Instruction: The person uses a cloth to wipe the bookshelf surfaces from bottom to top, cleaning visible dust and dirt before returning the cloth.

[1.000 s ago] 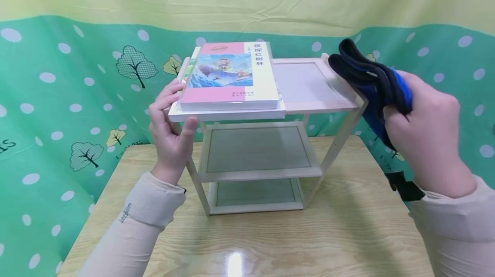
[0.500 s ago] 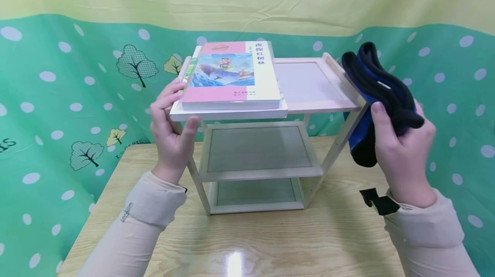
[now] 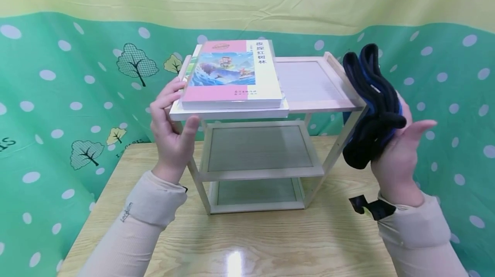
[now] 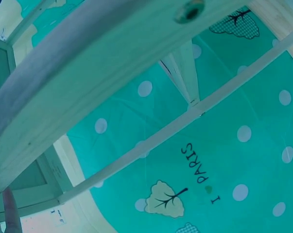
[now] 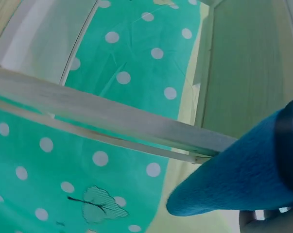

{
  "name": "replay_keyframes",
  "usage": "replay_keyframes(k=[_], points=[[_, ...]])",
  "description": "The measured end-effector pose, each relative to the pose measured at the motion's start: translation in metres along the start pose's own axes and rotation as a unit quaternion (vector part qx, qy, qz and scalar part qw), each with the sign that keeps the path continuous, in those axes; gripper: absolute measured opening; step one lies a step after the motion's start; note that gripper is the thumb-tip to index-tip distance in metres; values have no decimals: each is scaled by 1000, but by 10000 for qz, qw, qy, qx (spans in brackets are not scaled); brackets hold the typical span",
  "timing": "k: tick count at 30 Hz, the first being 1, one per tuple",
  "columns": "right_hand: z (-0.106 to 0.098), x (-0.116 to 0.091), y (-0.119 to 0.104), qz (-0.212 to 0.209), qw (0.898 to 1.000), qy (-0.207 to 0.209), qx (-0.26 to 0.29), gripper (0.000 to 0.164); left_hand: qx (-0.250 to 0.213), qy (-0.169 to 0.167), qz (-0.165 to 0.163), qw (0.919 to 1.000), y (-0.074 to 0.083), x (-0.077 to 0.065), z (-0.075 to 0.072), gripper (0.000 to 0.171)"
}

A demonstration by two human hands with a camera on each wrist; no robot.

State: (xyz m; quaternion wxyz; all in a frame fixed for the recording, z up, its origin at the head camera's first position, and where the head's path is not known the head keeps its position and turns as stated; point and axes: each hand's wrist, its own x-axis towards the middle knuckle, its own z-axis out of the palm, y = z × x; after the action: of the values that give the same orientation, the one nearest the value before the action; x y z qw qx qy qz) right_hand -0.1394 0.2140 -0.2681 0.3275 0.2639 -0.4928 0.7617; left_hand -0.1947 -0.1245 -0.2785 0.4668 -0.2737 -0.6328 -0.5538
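A three-tier wooden rack (image 3: 262,174) stands on the table in the head view. My left hand (image 3: 170,135) grips its upper left corner, fingers along the side rail and thumb in front, close to the stacked books. A pink-and-white book (image 3: 224,93) lies on a wider white book (image 3: 232,115) on the rack's top tier. At the rack's right side, my right hand (image 3: 398,161) holds a folded black-and-blue cloth item (image 3: 371,109). The thumb points away from the cloth; most fingers are hidden behind it. Its fuzzy blue side fills the lower right of the right wrist view.
The wooden tabletop (image 3: 232,238) extends in front of the rack. A green-and-yellow patterned curtain (image 3: 89,96) hangs behind and on both sides. Black tape (image 3: 371,207) sticks out at the right cuff.
My right hand has moved left and turned palm-inward, its thumb lifting off the cloth item. The cloth has turned more upright beside the rack. My left hand stays at the rack's corner.
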Motion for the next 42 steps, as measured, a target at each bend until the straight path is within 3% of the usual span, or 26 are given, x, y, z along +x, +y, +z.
replay_keyframes(k=[3, 7, 10, 17, 20, 25, 32, 37, 42], points=[[0, 7, 1, 227, 9986, 346, 320, 59, -17, 7, -2, 10000, 0, 0, 0, 87], [2, 11, 3, 316, 9955, 857, -236, 36, -32, 18, 13, 10000, 0, 0, 0, 87], [4, 13, 9, 292, 9927, 941, -691, 44, -27, 30, 21, 10000, -1, 0, 0, 87], [3, 8, 27, 291, 9921, 1043, -627, 63, -43, 38, 5, 10000, -1, -1, 2, 87], [3, 5, 29, 391, 9891, 1141, -842, 67, -96, 58, 3, 9999, -1, -2, 2, 87], [6, 3, 30, 545, 9831, 1120, -1345, 59, -121, 106, 18, 9999, -2, -1, 1, 88], [11, 3, 36, 203, 9800, 1270, -1518, 44, -92, 149, 13, 9998, -3, -1, 1, 88], [10, -3, 40, 231, 9699, 1594, -1825, 47, -96, 149, 31, 9998, -3, -1, 1, 89], [8, -9, 45, 117, 9728, 1658, -1614, 54, -116, 154, 33, 9998, -2, -1, 2, 89]])
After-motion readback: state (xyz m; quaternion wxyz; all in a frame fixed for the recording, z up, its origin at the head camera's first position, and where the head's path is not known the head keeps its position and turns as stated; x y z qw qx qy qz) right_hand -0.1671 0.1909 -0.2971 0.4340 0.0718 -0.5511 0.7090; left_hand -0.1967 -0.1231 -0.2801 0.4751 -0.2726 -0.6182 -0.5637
